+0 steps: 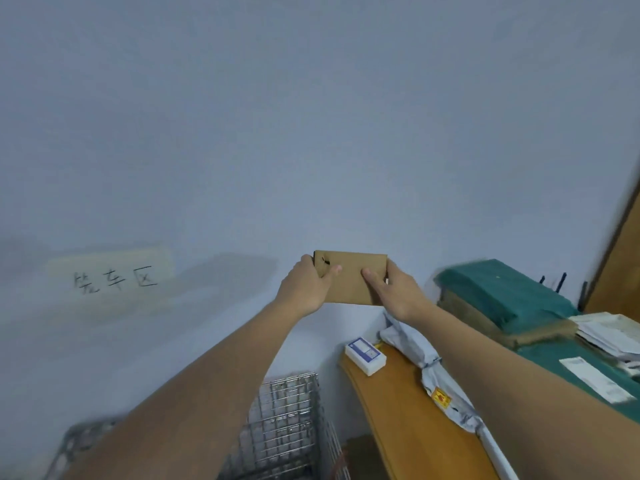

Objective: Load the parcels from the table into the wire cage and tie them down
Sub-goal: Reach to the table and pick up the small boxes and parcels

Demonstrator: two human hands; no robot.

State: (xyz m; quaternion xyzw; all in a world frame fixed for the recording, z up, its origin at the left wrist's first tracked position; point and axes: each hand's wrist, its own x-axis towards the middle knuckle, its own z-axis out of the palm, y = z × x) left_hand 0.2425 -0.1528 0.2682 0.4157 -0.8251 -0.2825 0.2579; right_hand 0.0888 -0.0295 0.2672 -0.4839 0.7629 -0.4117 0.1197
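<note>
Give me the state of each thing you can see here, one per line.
Brown parcel: lifted, held at both ends.
Left hand: grips parcel.
Right hand: grips parcel.
Wire cage: on floor, contents unclear.
White box: resting on table.
Grey mailer: lying on table.

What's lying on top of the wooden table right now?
On the wooden table lie a small white box and a crumpled grey mailer bag. The right forearm covers the table's right side, so anything there is hidden.
</note>
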